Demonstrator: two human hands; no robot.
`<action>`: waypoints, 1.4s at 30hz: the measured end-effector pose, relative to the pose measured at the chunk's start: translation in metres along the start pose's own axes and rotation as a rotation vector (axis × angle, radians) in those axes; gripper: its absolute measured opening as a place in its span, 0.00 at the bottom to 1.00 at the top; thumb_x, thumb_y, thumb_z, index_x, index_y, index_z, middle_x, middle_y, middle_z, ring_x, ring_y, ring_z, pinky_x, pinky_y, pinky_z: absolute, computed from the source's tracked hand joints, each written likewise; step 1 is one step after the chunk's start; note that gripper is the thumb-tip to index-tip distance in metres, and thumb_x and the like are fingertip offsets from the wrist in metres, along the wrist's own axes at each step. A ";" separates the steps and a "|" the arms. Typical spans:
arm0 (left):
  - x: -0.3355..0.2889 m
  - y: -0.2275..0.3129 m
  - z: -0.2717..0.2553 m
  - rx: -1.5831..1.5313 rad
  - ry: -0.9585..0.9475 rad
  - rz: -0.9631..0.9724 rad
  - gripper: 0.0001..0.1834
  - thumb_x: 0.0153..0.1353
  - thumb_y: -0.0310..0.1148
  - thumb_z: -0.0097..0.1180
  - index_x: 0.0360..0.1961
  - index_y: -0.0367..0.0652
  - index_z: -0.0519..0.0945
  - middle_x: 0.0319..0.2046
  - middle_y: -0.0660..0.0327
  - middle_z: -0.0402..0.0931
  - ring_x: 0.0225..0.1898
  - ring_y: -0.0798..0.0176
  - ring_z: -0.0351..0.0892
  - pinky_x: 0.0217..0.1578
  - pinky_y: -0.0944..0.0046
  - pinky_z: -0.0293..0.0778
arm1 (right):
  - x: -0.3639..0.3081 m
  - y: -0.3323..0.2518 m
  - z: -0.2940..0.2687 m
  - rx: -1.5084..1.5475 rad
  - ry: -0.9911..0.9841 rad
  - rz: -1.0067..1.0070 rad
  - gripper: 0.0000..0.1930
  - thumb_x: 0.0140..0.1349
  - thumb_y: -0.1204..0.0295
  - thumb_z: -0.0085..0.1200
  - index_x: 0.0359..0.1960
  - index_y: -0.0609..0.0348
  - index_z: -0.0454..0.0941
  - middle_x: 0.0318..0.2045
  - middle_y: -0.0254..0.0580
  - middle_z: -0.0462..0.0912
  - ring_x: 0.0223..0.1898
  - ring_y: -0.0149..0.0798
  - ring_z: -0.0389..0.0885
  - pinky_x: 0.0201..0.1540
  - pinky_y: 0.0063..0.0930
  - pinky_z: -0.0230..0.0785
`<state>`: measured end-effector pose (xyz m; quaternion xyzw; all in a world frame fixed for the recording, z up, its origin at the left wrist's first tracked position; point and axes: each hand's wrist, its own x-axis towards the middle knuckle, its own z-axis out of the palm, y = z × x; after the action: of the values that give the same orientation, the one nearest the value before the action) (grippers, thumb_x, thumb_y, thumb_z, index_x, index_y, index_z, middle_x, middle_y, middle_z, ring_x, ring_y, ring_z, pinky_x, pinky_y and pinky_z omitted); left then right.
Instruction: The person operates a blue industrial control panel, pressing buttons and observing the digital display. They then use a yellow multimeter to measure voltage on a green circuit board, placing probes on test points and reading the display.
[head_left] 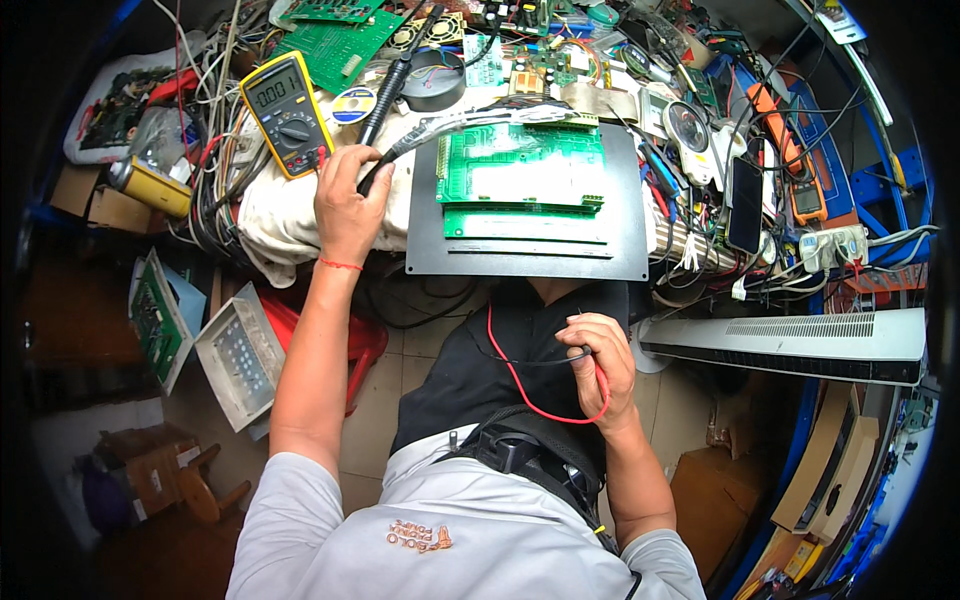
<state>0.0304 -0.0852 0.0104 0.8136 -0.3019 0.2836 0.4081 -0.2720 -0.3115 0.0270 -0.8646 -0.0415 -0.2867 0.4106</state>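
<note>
Looks like an electronics repair workshop. The bench point(300, 215) is buried in green circuit boards point(520, 165), a yellow multimeter point(287, 112) at 11 o'clock, tangled wires point(215, 170) and testers (more at 2 o'clock). Spare boards and cardboard boxes point(110, 205) sit on the floor around 8 o'clock.

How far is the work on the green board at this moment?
Done: the green circuit board lies on a black plate, the yellow multimeter beside it. In hand: the left hand grips the black probe; the right hand holds the red lead. Left: neither touches the board.
</note>
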 end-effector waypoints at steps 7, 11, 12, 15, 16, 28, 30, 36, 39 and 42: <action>-0.020 0.011 -0.006 -0.017 -0.057 -0.042 0.14 0.55 0.27 0.73 0.42 0.41 0.82 0.43 0.56 0.83 0.47 0.49 0.81 0.49 0.54 0.75 | -0.001 0.000 0.001 0.004 0.003 -0.007 0.07 0.66 0.74 0.63 0.42 0.64 0.81 0.40 0.45 0.88 0.46 0.52 0.85 0.54 0.43 0.77; -0.025 0.015 -0.008 -0.037 -0.074 -0.091 0.15 0.55 0.27 0.73 0.42 0.41 0.82 0.42 0.56 0.83 0.46 0.49 0.81 0.48 0.54 0.76 | -0.002 -0.001 0.000 0.001 -0.001 0.002 0.07 0.67 0.74 0.63 0.42 0.64 0.81 0.40 0.46 0.88 0.47 0.52 0.85 0.54 0.43 0.77; -0.026 0.016 -0.008 -0.040 -0.072 -0.090 0.14 0.55 0.27 0.73 0.42 0.41 0.82 0.43 0.56 0.82 0.46 0.49 0.81 0.48 0.54 0.76 | -0.002 -0.001 0.000 -0.001 -0.003 -0.004 0.08 0.67 0.74 0.63 0.42 0.64 0.81 0.40 0.46 0.88 0.47 0.52 0.85 0.54 0.43 0.77; -0.029 0.019 -0.010 -0.047 -0.068 -0.077 0.14 0.55 0.26 0.73 0.42 0.41 0.82 0.43 0.55 0.82 0.46 0.49 0.81 0.49 0.54 0.75 | -0.003 -0.002 -0.001 -0.007 -0.003 -0.004 0.08 0.67 0.74 0.63 0.43 0.65 0.81 0.40 0.46 0.88 0.47 0.52 0.85 0.54 0.44 0.77; -0.029 0.020 -0.010 -0.045 -0.064 -0.067 0.14 0.55 0.26 0.73 0.42 0.41 0.83 0.42 0.55 0.82 0.46 0.48 0.81 0.49 0.54 0.75 | -0.003 -0.001 -0.001 -0.008 -0.003 -0.005 0.08 0.67 0.74 0.63 0.43 0.65 0.81 0.40 0.46 0.88 0.47 0.52 0.85 0.54 0.44 0.77; -0.063 0.099 -0.040 -0.306 -0.271 0.084 0.15 0.53 0.23 0.73 0.42 0.39 0.83 0.41 0.53 0.83 0.43 0.48 0.83 0.44 0.55 0.79 | 0.007 -0.011 0.005 -0.034 -0.014 -0.106 0.16 0.54 0.71 0.72 0.45 0.52 0.88 0.32 0.33 0.72 0.36 0.41 0.79 0.47 0.40 0.75; -0.072 0.121 -0.044 -0.419 -0.422 0.139 0.18 0.52 0.23 0.73 0.45 0.40 0.83 0.42 0.53 0.83 0.43 0.49 0.84 0.44 0.55 0.80 | 0.016 -0.013 0.006 -0.083 -0.054 -0.206 0.23 0.46 0.67 0.74 0.47 0.48 0.89 0.31 0.31 0.71 0.34 0.40 0.78 0.44 0.40 0.73; -0.088 0.154 -0.033 -0.532 -0.521 0.178 0.26 0.49 0.26 0.69 0.53 0.37 0.80 0.49 0.50 0.83 0.46 0.46 0.85 0.45 0.53 0.83 | 0.027 -0.028 0.021 -0.111 -0.052 -0.381 0.20 0.51 0.69 0.66 0.49 0.47 0.88 0.34 0.29 0.76 0.43 0.38 0.79 0.52 0.40 0.74; -0.087 0.154 -0.034 -0.500 -0.491 0.205 0.22 0.51 0.27 0.68 0.50 0.37 0.82 0.48 0.51 0.83 0.46 0.47 0.86 0.44 0.54 0.83 | 0.026 -0.034 0.025 -0.090 -0.062 -0.390 0.17 0.53 0.67 0.65 0.47 0.47 0.88 0.35 0.28 0.79 0.45 0.37 0.80 0.54 0.39 0.73; -0.085 0.153 -0.039 -0.426 -0.478 0.220 0.18 0.51 0.24 0.65 0.46 0.36 0.84 0.46 0.52 0.84 0.43 0.50 0.86 0.43 0.56 0.84 | 0.026 -0.035 0.025 -0.093 -0.056 -0.390 0.16 0.55 0.64 0.68 0.46 0.47 0.88 0.35 0.29 0.79 0.44 0.37 0.80 0.53 0.40 0.74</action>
<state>-0.1448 -0.1046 0.0455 0.7161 -0.5274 0.0577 0.4535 -0.2497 -0.2741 0.0519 -0.8658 -0.2063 -0.3384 0.3054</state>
